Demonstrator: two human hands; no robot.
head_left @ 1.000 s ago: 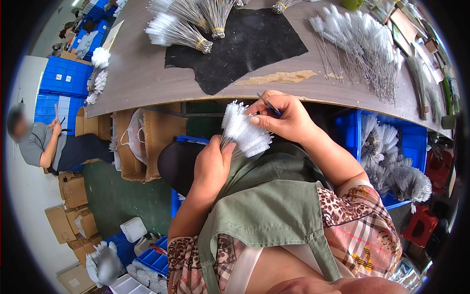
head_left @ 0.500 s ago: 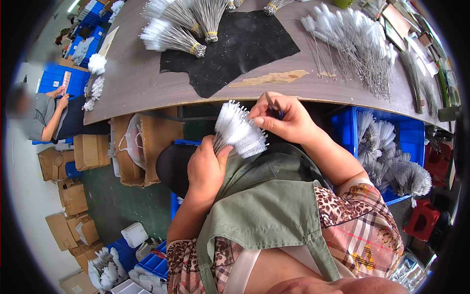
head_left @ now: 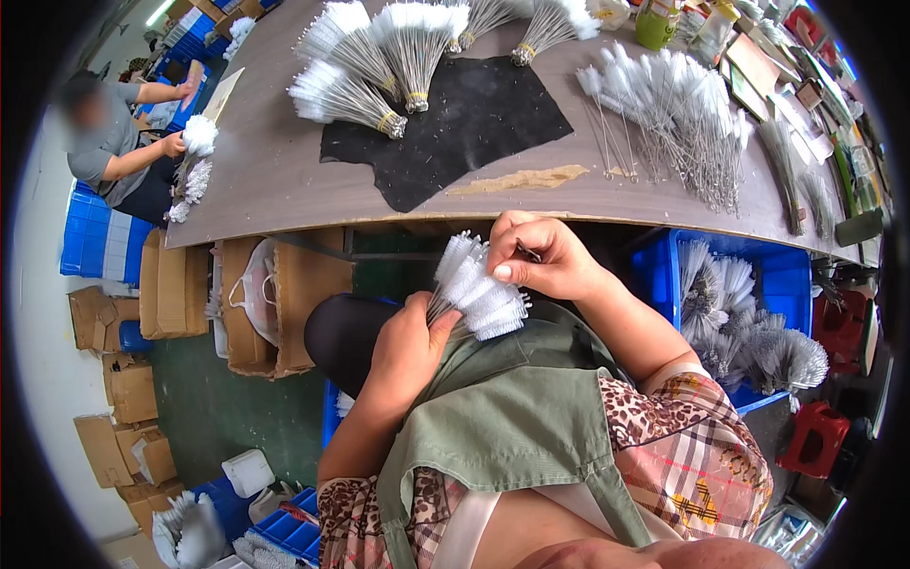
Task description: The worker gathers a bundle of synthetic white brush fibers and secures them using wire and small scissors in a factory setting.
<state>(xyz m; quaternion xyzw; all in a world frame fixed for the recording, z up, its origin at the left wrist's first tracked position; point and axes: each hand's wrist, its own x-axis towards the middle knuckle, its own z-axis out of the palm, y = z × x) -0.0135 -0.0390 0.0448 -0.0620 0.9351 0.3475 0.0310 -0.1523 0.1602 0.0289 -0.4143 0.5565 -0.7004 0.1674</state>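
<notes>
My left hand (head_left: 406,346) is closed round the wire stems of a bunch of white-bristled tube brushes (head_left: 485,302), held above my lap with the bristle heads fanned up and to the right. The fingers of my right hand (head_left: 555,261) are curled round a small dark metal tool (head_left: 529,253), probably scissors, mostly hidden in the palm. Thumb and forefinger of that hand come right up to the bristle heads; I cannot tell whether they pinch one. A green apron (head_left: 512,417) lies below the brushes.
Banded brush bundles (head_left: 417,57) lie by a black mat (head_left: 455,133) on the table (head_left: 256,142). Loose brushes (head_left: 673,114) are spread further right. A blue crate (head_left: 801,303) of brushes stands at my right, cardboard boxes (head_left: 175,284) at left. A co-worker (head_left: 118,142) is at the far left.
The view has tilted, so the table sits lower. My right hand stays by the bristles with its tool turned. The co-worker at far left has reached across to white brushes at the table edge.
</notes>
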